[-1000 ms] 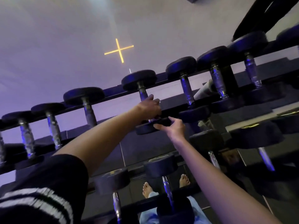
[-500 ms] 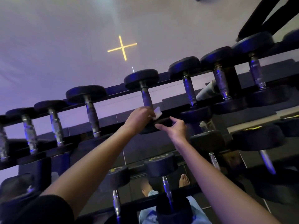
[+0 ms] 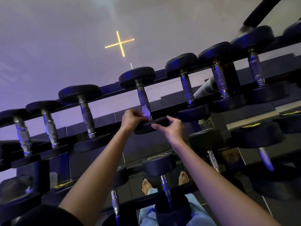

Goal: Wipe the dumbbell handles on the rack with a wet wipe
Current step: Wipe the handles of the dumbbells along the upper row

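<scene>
Purple light washed the bare wall (image 3: pixel 48 46) behind the rack (image 3: pixel 110 89), with a yellow cross-shaped lamp (image 3: pixel 120 43) glowing above it. Dumbbells lay side by side across the rack's rails, each steel handle bridging the gap and open to reach.

At the middle dumbbell (image 3: pixel 136 75) of the top row, the left hand (image 3: pixel 132 119) pinched a wet wipe (image 3: pixel 145 111) in curled fingers and pressed it against the near end of the handle (image 3: pixel 142 97), just above the near head (image 3: pixel 146 128). The right hand (image 3: pixel 172 129) grasped that head between thumb and forefinger, probably to steady the weight so it would not roll under the rubbing. Bunching the wipe small likely let it wrap the narrow bar.

Judging by the wipe's place, this handle was mid-clean, with the neighbours on either side yet to be reached or already passed; I could not tell which.

Yellow markings (image 3: pixel 157 157) ringed a lower-row dumbbell head, too blurred to read. No brand name showed anywhere.
</scene>
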